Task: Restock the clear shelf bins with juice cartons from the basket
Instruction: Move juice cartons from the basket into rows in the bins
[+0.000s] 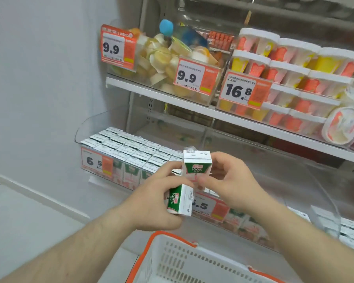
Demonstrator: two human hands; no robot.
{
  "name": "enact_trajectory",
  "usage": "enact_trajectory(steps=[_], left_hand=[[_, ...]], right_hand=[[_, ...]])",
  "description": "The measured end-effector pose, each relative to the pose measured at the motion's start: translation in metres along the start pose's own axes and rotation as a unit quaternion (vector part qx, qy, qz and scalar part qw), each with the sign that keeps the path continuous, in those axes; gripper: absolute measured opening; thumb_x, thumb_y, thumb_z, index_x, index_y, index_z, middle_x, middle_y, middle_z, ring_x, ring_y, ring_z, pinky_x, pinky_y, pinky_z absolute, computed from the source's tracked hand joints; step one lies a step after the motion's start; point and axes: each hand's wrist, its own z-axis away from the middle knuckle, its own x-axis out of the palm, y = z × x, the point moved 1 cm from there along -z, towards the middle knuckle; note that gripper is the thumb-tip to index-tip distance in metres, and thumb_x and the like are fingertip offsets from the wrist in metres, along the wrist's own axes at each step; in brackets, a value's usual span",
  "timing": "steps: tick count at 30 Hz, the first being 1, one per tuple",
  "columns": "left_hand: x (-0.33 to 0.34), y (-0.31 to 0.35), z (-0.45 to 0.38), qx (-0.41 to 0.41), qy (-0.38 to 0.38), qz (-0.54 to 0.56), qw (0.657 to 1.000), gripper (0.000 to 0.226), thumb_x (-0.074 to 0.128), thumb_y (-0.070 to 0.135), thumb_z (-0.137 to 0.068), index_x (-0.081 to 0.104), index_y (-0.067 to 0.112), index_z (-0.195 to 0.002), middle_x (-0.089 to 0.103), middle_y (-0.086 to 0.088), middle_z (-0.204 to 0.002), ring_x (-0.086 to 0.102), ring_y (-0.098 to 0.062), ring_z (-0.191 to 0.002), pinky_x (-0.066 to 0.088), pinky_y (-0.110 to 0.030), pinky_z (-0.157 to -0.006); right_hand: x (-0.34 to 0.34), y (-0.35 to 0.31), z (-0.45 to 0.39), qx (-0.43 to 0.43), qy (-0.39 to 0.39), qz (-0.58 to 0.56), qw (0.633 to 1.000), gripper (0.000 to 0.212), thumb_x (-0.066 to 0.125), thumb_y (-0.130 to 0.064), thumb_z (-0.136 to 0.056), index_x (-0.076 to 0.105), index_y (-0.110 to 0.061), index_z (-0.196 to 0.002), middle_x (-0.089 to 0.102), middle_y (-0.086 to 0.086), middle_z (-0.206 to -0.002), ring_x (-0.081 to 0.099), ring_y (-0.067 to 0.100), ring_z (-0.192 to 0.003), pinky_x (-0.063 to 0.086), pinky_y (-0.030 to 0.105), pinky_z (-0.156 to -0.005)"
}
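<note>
Two hands, left (161, 201) and right (229, 180), each gripping a juice carton (196, 168); basket (172, 260) below

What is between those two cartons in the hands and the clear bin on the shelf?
Nothing visible. The upright carton in the right hand and the tilted carton in the left hand sit just in front of the clear bin, whose top is open.

Packed cartons (131, 150) fill left bin; middle bin (264, 180) open.

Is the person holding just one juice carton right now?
No, the left hand grips a tilted carton while the right hand pinches an upright carton.
</note>
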Motion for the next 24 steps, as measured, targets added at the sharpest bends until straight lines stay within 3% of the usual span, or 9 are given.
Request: enact_trajectory(steps=[2,5,8,11,14,17,19,21,24], left_hand=[[-0.016,-0.008,-0.001,-0.02,0.062,0.013,0.998,0.052,0.079,0.004,-0.059,0.068,0.03,-0.103,0.042,0.007,-0.136,0.052,-0.007,-0.124,0.046,-0.017,-0.093],[-0.042,-0.022,0.0,-0.091,0.209,-0.015,0.973,0.048,0.076,0.031,-0.054,0.064,0.04,-0.1,0.049,0.01,-0.127,0.049,0.005,-0.119,0.037,-0.006,-0.093],[-0.069,-0.044,0.007,-0.2,0.338,-0.003,0.92,0.043,0.077,0.045,-0.055,0.062,0.045,-0.095,0.061,0.015,-0.108,0.058,0.0,-0.104,0.048,-0.023,-0.091],[-0.09,-0.063,0.015,-0.254,0.407,0.04,0.877,0.039,0.084,0.041,-0.063,0.062,0.047,-0.095,0.069,0.018,-0.087,0.066,-0.004,-0.085,0.054,-0.032,-0.082],[-0.102,-0.076,0.015,-0.256,0.437,0.04,0.861,0.034,0.084,0.028,-0.072,0.061,0.045,-0.09,0.067,0.03,-0.081,0.063,0.005,-0.074,0.051,-0.026,-0.075],[-0.102,-0.09,0.009,-0.259,0.425,0.033,0.866,0.037,0.083,0.025,-0.073,0.06,0.048,-0.091,0.068,0.026,-0.081,0.064,0.003,-0.073,0.051,-0.023,-0.072],[-0.099,-0.096,0.005,-0.268,0.411,0.021,0.871,0.039,0.084,0.029,-0.07,0.059,0.047,-0.094,0.067,0.025,-0.08,0.064,0.001,-0.074,0.052,-0.025,-0.073],[-0.098,-0.103,0.004,-0.27,0.409,0.0,0.871,0.042,0.081,0.041,-0.062,0.059,0.045,-0.098,0.066,0.024,-0.082,0.064,-0.002,-0.078,0.053,-0.03,-0.076],[-0.101,-0.111,0.003,-0.253,0.414,-0.004,0.875,0.047,0.074,0.046,-0.057,0.056,0.049,-0.1,0.068,0.024,-0.085,0.066,-0.004,-0.082,0.054,-0.03,-0.079]], right_hand=[[0.009,-0.015,-0.024,-0.036,0.002,0.047,0.998,0.029,0.081,-0.026,-0.08,0.064,-0.035,-0.101,0.071,-0.02,-0.095,0.067,0.002,-0.091,0.056,0.027,-0.082],[0.027,-0.032,-0.064,-0.067,0.01,0.116,0.991,0.028,0.077,-0.021,-0.081,0.056,-0.03,-0.097,0.067,-0.016,-0.091,0.064,0.004,-0.084,0.053,0.022,-0.072],[0.052,-0.032,-0.121,-0.049,0.009,0.166,0.985,0.03,0.074,-0.021,-0.08,0.048,-0.022,-0.093,0.064,-0.007,-0.082,0.059,0.009,-0.071,0.045,0.026,-0.058],[0.088,-0.018,-0.182,-0.053,-0.014,0.234,0.971,0.034,0.071,-0.026,-0.083,0.043,-0.016,-0.099,0.064,0.005,-0.092,0.059,0.025,-0.078,0.045,0.032,-0.062],[0.124,0.004,-0.235,-0.035,-0.027,0.252,0.967,0.033,0.069,-0.025,-0.086,0.04,-0.015,-0.098,0.063,0.012,-0.097,0.06,0.032,-0.085,0.045,0.033,-0.067],[0.152,0.021,-0.276,-0.004,-0.029,0.218,0.976,0.025,0.068,-0.019,-0.087,0.046,-0.014,-0.098,0.059,0.007,-0.096,0.058,0.029,-0.09,0.038,0.027,-0.07],[0.168,0.028,-0.299,0.029,-0.061,0.22,0.973,0.024,0.063,-0.015,-0.09,0.051,-0.012,-0.11,0.054,0.005,-0.101,0.054,0.024,-0.095,0.036,0.026,-0.073],[0.183,0.034,-0.317,0.079,-0.107,0.226,0.965,0.014,0.063,-0.017,-0.094,0.051,-0.015,-0.101,0.054,0.006,-0.104,0.051,0.022,-0.093,0.039,0.027,-0.074],[0.206,0.041,-0.334,0.152,-0.154,0.134,0.967,0.019,0.073,-0.019,-0.088,0.057,-0.016,-0.098,0.06,0.003,-0.091,0.059,0.019,-0.082,0.05,0.029,-0.072]])
